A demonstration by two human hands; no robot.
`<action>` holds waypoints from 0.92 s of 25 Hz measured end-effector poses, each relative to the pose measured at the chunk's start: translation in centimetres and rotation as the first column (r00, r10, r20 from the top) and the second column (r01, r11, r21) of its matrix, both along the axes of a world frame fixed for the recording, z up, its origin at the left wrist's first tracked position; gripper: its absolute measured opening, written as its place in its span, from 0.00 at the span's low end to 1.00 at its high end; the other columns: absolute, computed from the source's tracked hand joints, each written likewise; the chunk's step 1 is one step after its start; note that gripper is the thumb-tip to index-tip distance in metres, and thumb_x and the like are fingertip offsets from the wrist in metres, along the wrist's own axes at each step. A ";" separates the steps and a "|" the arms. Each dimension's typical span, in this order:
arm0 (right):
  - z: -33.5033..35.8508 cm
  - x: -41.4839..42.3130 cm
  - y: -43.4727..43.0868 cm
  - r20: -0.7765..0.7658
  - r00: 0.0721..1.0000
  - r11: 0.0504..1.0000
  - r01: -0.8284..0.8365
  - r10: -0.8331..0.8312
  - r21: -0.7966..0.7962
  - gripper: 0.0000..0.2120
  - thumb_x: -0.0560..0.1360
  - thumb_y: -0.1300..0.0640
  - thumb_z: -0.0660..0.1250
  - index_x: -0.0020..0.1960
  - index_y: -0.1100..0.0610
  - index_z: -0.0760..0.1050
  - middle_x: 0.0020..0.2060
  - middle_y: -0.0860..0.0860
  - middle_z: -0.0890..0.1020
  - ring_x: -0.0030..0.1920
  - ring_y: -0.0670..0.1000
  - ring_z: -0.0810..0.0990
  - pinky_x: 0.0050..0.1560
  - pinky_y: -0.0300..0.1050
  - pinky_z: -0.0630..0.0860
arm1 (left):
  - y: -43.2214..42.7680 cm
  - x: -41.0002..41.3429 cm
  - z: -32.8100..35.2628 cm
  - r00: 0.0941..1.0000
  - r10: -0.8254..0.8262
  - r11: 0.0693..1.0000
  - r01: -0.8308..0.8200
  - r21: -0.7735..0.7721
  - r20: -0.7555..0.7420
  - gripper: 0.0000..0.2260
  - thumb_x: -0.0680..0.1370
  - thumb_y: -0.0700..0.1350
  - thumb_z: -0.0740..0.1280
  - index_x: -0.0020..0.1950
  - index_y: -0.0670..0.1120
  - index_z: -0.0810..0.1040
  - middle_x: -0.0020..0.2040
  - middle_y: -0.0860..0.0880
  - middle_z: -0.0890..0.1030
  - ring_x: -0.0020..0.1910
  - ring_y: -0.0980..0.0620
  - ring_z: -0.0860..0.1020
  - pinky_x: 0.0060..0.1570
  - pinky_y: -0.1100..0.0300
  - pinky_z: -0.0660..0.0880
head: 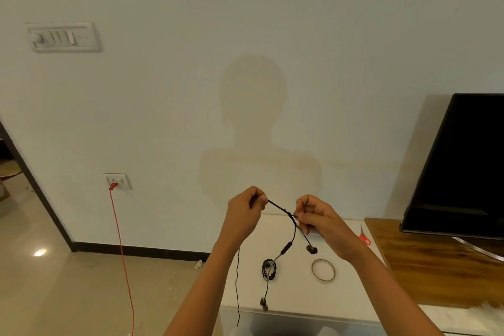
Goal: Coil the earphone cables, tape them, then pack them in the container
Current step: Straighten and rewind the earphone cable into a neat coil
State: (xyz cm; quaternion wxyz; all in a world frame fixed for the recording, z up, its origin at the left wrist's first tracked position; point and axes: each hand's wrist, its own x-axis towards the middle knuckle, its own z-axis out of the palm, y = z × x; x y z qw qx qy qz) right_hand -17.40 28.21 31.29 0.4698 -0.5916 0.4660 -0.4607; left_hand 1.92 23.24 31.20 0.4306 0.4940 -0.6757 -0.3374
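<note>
A black earphone cable (281,209) is stretched in the air between my two hands above a white table (343,305). My left hand (245,213) pinches one end of that stretch, and the long tail hangs down past my forearm. My right hand (313,215) pinches the cable at its split. From there two strands drop with an inline remote (285,248) and an earbud (311,249); a second earbud (263,303) dangles lower. A coiled black earphone bundle (269,269) lies on the table. A roll of clear tape (323,269) lies to its right. No container is in view.
Red-handled scissors (365,237) lie at the table's right edge, by a wooden cabinet (425,267) carrying a black TV (461,166). A red cord (122,254) hangs from a wall socket (116,180) at the left. A switch panel (64,37) sits high on the wall.
</note>
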 end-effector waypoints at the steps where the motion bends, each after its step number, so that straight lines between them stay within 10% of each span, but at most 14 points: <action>1: 0.1 0.0 0.0 -0.058 0.998 1.000 0.014 -0.015 -0.005 0.07 0.77 0.71 0.57 0.47 0.63 0.71 0.36 0.56 0.76 0.33 0.51 0.76 0.43 0.43 0.76 | 0.1 -0.1 0.1 1.000 0.005 1.000 -0.006 -0.007 -0.010 0.07 0.80 0.41 0.62 0.43 0.46 0.78 0.37 0.50 0.82 0.28 0.58 0.67 0.29 0.71 0.65; 9: 0.0 1.4 0.3 -0.217 0.956 0.979 0.183 -0.198 -0.086 0.06 0.74 0.67 0.66 0.50 0.59 0.73 0.37 0.53 0.83 0.39 0.48 0.86 0.42 0.39 0.78 | 1.0 -1.1 0.7 0.943 -0.013 0.961 0.103 0.255 -0.333 0.12 0.81 0.50 0.60 0.45 0.43 0.74 0.41 0.47 0.82 0.39 0.54 0.80 0.42 0.60 0.79; 13: -0.3 1.9 0.3 -0.233 0.945 0.973 0.217 -0.230 -0.080 0.07 0.72 0.63 0.71 0.49 0.55 0.80 0.36 0.49 0.86 0.37 0.46 0.85 0.44 0.36 0.79 | 1.1 -1.0 0.1 0.972 -0.030 0.980 0.074 0.183 -0.233 0.16 0.71 0.42 0.76 0.46 0.42 0.69 0.38 0.47 0.78 0.37 0.53 0.83 0.42 0.57 0.82; 23: -0.1 2.3 0.1 -0.240 0.927 0.957 0.265 -0.287 -0.121 0.05 0.75 0.61 0.67 0.41 0.57 0.79 0.36 0.52 0.82 0.30 0.50 0.83 0.32 0.39 0.77 | 0.9 -0.5 -0.1 0.971 -0.155 0.968 0.186 0.167 -0.184 0.17 0.69 0.36 0.75 0.45 0.42 0.67 0.32 0.55 0.79 0.33 0.56 0.81 0.42 0.57 0.82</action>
